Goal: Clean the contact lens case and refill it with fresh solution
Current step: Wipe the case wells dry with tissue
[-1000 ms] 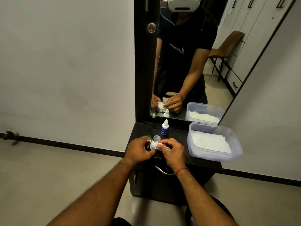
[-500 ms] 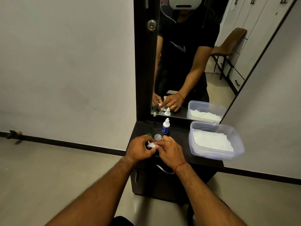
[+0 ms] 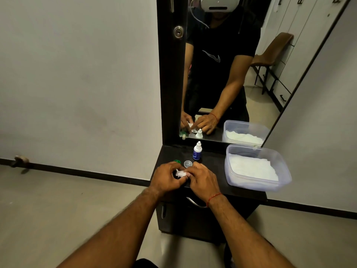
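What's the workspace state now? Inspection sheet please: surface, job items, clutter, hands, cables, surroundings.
Surface: black dresser top, set under the mirror.
Job's things: solution bottle upright, capped, behind the hands; clear cap and green cap lying loose; tissue wad between the hands; lens case hidden.
Clutter: plastic container holding white tissues, at the right edge.
Grippers: left hand and right hand both pinch the tissue wad.
Cables: white headset cable, seen in the reflection only.
Surroundings: drawer handle below; brown chair reflected.
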